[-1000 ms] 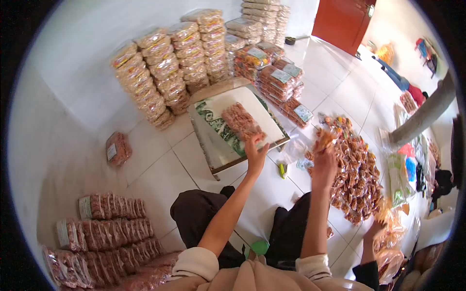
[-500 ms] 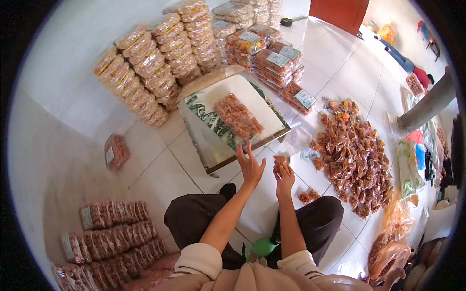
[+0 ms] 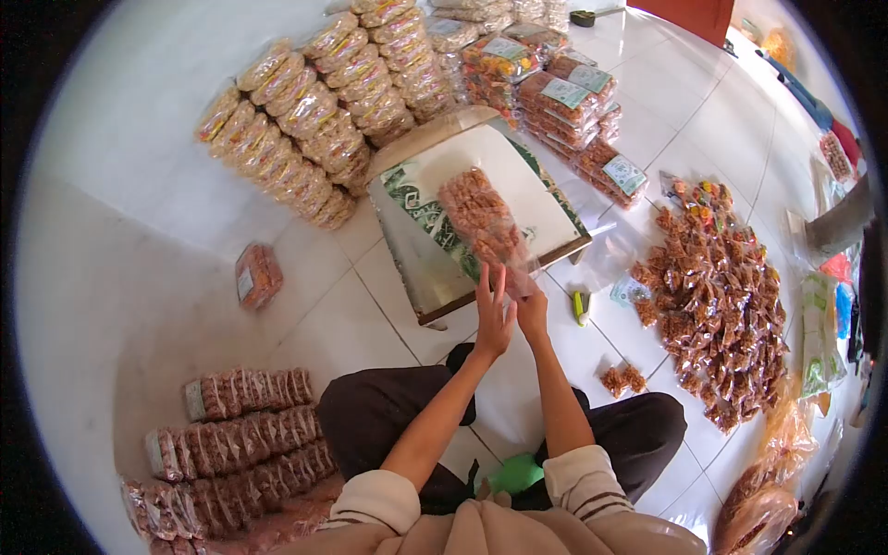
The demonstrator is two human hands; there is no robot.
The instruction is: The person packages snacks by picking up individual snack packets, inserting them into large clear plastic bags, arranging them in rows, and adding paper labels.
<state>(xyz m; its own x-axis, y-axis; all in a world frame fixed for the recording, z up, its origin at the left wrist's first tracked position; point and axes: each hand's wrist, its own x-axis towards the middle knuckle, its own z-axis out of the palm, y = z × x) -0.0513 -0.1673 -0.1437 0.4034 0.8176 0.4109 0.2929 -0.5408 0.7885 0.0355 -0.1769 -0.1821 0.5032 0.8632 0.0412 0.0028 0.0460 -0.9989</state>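
Note:
A long clear plastic bag of reddish-brown snack packets (image 3: 481, 215) lies across the low table (image 3: 430, 277), its loose mouth towards me. My left hand (image 3: 496, 324) is at the bag's near left edge, fingers stretched out and apart against the plastic. At the right side of the mouth, my right hand (image 3: 533, 316) is closed on the plastic. Whether a small packet is still inside those fingers is hidden. A lime-green stapler-like tool (image 3: 580, 308) lies on the floor just right of my hands. Two small snack packets (image 3: 623, 380) rest near my right knee.
A large heap of small brown packets (image 3: 717, 305) covers the floor at right. Filled labelled bags (image 3: 564, 97) stand stacked behind the table, beside tall columns of pale packs (image 3: 287, 111) against the wall. Rows of filled bags (image 3: 240, 449) lie at left, and one pack (image 3: 258, 276) sits alone.
My right hand, which held a small snack packet off the table's corner, has moved left to the bag's mouth. My left hand has come onto the bag. The view has shifted slightly.

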